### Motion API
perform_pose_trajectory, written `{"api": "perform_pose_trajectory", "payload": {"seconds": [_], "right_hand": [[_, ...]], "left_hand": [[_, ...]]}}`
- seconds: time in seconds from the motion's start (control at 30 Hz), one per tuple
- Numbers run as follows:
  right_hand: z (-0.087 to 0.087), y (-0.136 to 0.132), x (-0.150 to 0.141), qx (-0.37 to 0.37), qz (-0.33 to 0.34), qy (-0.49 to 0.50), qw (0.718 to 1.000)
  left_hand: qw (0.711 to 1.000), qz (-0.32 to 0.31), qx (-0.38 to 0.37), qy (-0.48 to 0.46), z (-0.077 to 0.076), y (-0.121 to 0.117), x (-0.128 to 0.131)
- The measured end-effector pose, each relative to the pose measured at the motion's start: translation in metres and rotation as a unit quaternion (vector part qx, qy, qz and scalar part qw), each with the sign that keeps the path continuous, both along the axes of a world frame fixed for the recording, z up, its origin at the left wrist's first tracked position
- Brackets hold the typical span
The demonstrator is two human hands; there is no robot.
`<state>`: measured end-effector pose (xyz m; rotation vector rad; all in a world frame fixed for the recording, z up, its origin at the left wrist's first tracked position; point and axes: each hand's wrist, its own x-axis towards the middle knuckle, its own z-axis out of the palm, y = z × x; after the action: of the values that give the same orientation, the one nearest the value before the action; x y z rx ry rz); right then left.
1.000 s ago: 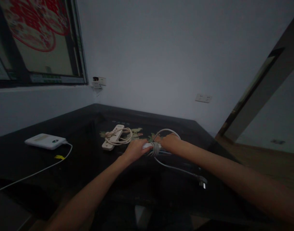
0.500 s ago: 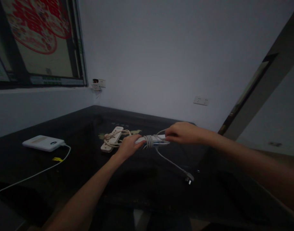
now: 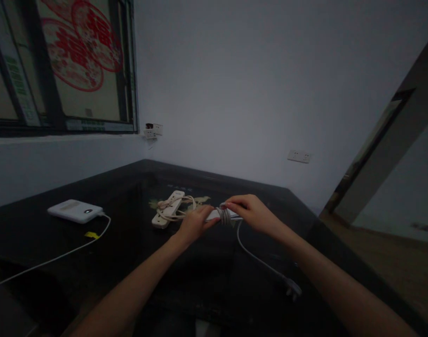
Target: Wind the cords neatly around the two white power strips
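Over the table's middle, my left hand (image 3: 194,225) is closed around one end of a white power strip (image 3: 212,215). Several turns of its grey cord (image 3: 225,217) are wound about the strip's middle. At the top of these turns, my right hand (image 3: 253,215) pinches the cord between thumb and fingertips. The loose end of the cord hangs down to the right and ends in a plug (image 3: 293,289) near the table surface. Left of my left hand lies a second white power strip (image 3: 169,211), its own cord looped over it.
A white power bank-like box (image 3: 75,211) with a white cable (image 3: 61,256) sits at the left of the black table (image 3: 129,185). A yellow tag (image 3: 92,235) lies by the cable. Wall sockets (image 3: 299,156) are behind, and a window (image 3: 94,107) is at left.
My right hand has moved left from the strip's far end to the wound cord. The plug end has swung lower and to the right. The camera view has shifted slightly.
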<state>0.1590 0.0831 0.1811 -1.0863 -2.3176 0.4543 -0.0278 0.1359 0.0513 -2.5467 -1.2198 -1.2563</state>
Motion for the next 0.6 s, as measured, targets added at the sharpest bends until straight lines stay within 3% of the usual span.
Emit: {"api": "perform_pose_trajectory", "payload": {"seconds": [0.13,0.3,0.47,0.6], "right_hand": [[0.006,-0.001,0.002,-0.006,0.000,0.020,1.000],[0.001,-0.019,0.006,0.010,-0.032,-0.030,0.999],[-0.023,-0.042,0.004,0.034,-0.063,-0.048,0.996],[-0.049,-0.047,0.001,-0.004,-0.072,-0.006,0.997]], "left_hand": [[1.000,-0.005,-0.014,0.010,0.000,-0.003,0.003],[0.999,0.027,-0.030,-0.030,0.002,0.008,-0.006],[0.991,0.007,-0.031,-0.130,0.008,0.011,-0.012],[0.970,-0.019,-0.091,-0.223,0.016,0.004,-0.008]]}}
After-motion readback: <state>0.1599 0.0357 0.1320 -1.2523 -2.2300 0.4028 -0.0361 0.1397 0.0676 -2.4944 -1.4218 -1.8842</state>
